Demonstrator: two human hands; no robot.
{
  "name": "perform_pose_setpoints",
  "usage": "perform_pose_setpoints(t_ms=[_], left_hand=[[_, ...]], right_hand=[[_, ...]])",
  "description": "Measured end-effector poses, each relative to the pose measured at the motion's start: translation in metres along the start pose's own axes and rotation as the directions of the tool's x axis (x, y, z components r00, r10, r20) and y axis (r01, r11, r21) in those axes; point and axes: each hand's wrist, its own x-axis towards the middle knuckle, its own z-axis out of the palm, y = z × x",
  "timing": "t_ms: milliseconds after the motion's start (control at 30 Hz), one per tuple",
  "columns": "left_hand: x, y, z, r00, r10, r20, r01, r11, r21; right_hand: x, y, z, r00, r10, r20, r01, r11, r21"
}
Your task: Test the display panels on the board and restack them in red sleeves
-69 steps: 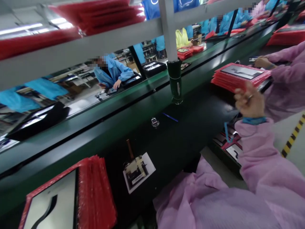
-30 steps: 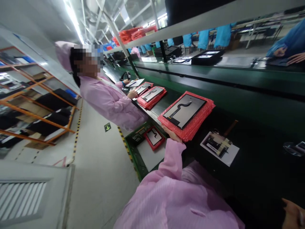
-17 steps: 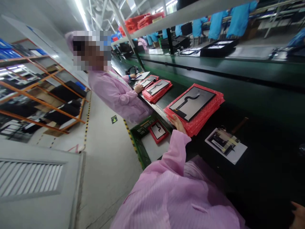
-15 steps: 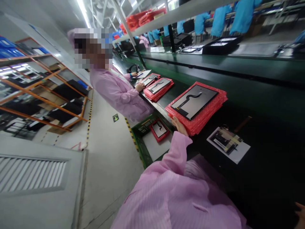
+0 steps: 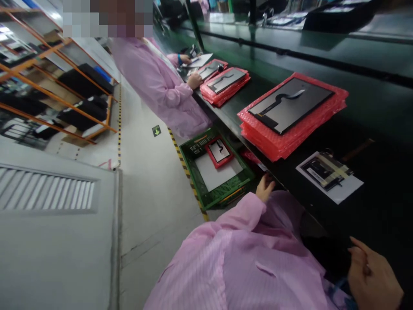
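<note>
My left hand (image 5: 265, 188) is at the front edge of the dark bench (image 5: 380, 202), just below a stack of red bubble-wrap sleeves (image 5: 290, 137) topped by a dark panel with a flex cable (image 5: 290, 105). Its fingertips reach under the bench edge and are hidden. My right hand (image 5: 371, 275) rests at the bench edge at the bottom right, fingers loosely stretched with nothing seen in them. A small part on a white sheet (image 5: 329, 174) lies on the bench between the hands.
A green crate (image 5: 196, 181) on the floor holds a white sheet and a red-sleeved panel (image 5: 219, 151). A co-worker in a pink coat (image 5: 161, 90) works on another red stack (image 5: 226, 86). Orange racks (image 5: 51, 99) stand to the left, and a conveyor (image 5: 322, 51) runs behind.
My view has swung from the right side of the bench to the left and tipped down. My left hand has dropped from the red stack's edge to the bench edge. My right hand has come into view.
</note>
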Motion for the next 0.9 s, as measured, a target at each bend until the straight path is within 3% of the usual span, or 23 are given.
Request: perform_pose_setpoints(t_ms=[100, 233, 367, 467, 600, 700, 833, 900], left_hand=[[0.002, -0.018, -0.006, 0.997, 0.003, 0.075, -0.013, 0.992, 0.128], [0.023, -0.053, -0.058, 0.997, -0.076, -0.018, 0.077, 0.915, 0.396], [0.032, -0.102, -0.122, 0.972, -0.203, -0.122, 0.234, 0.743, 0.627], [0.032, -0.132, -0.149, 0.944, -0.32, -0.078, 0.274, 0.63, 0.727], [0.039, -0.155, -0.156, 0.918, -0.397, -0.001, 0.245, 0.564, 0.788], [0.043, -0.163, -0.154, 0.917, -0.399, 0.016, 0.235, 0.573, 0.785], [0.044, -0.159, -0.154, 0.941, -0.339, 0.027, 0.221, 0.672, 0.707], [0.053, -0.146, -0.158, 0.969, -0.242, 0.043, 0.163, 0.764, 0.624]], right_hand=[[0.012, -0.017, 0.004, 0.982, -0.166, -0.086, 0.168, 0.986, 0.021], [0.02, -0.023, 0.02, 0.924, -0.317, -0.214, 0.343, 0.934, 0.102], [0.02, -0.028, 0.039, 0.922, -0.31, -0.231, 0.334, 0.94, 0.073], [0.019, -0.03, 0.05, 0.919, -0.27, -0.286, 0.293, 0.955, 0.042], [0.017, -0.035, 0.055, 0.918, -0.215, -0.332, 0.236, 0.971, 0.024], [0.016, -0.041, 0.055, 0.921, -0.202, -0.335, 0.215, 0.977, 0.002], [0.015, -0.045, 0.05, 0.935, -0.187, -0.303, 0.204, 0.979, 0.023], [0.014, -0.045, 0.045, 0.953, -0.141, -0.267, 0.169, 0.982, 0.083]])
